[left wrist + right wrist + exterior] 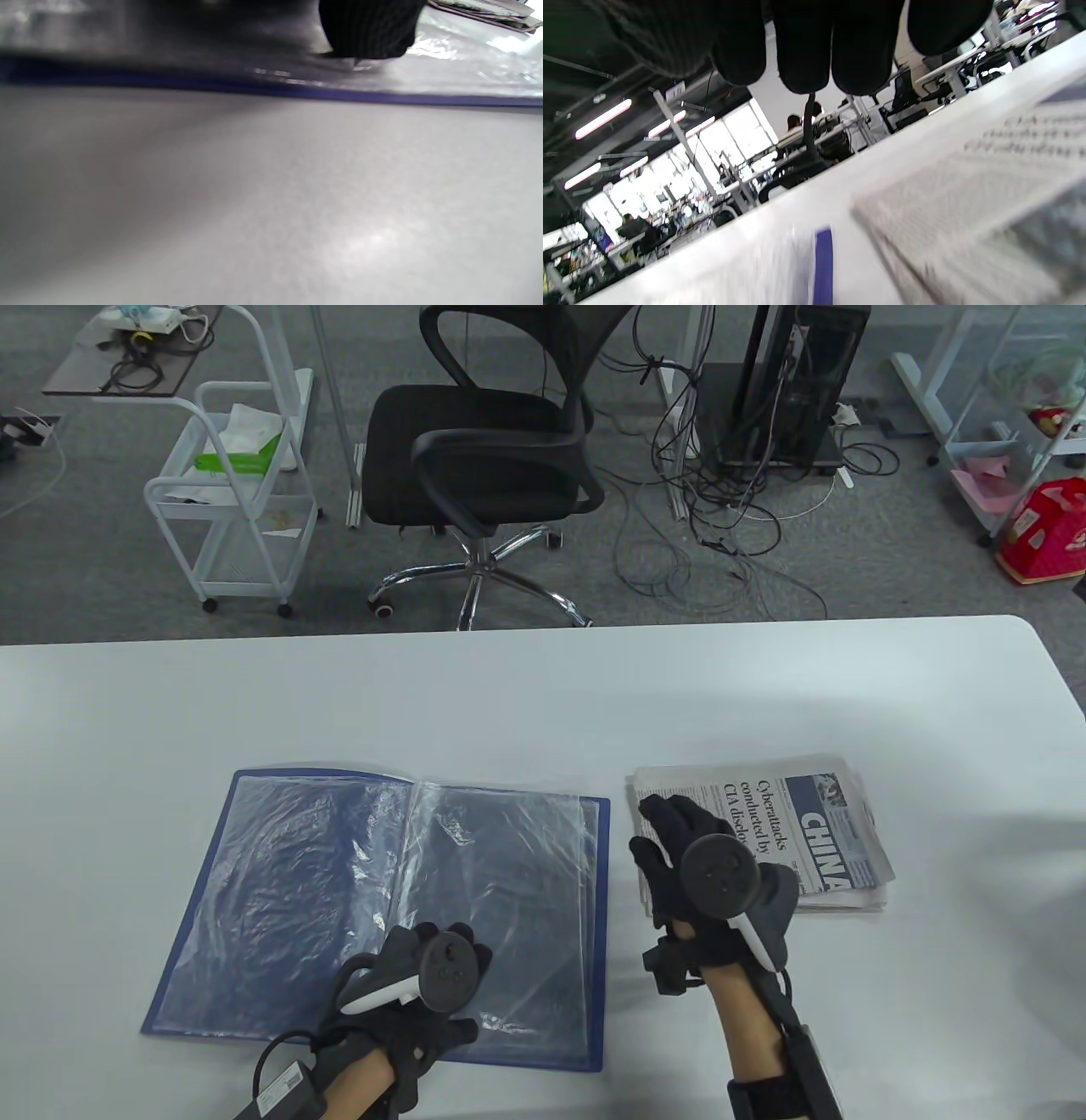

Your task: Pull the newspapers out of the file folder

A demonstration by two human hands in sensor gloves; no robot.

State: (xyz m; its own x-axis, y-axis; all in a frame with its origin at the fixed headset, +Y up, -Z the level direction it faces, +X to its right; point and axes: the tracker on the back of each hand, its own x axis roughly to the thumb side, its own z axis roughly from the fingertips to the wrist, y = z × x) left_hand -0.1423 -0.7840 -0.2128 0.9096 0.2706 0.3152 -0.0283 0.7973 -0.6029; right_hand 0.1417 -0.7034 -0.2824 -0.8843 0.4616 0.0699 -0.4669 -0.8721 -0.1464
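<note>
A blue file folder (297, 899) lies open on the white table (543, 695), its clear plastic sleeves showing no paper in them. A folded stack of newspapers (814, 823) lies just right of it. My left hand (424, 976) rests on the folder's right page near the front edge; in the left wrist view a fingertip (369, 29) presses the sleeve above the folder's blue edge (382, 98). My right hand (679, 848) is over the left part of the stack, fingers (806, 51) stretched out above the newspapers (988, 190), holding nothing.
The table's far edge runs behind the folder. Beyond it on the floor stand a black office chair (484, 449), a white wire cart (237, 492) and a computer tower (797, 381) with tangled cables. The folder's blue edge (823, 267) shows left of the newspapers.
</note>
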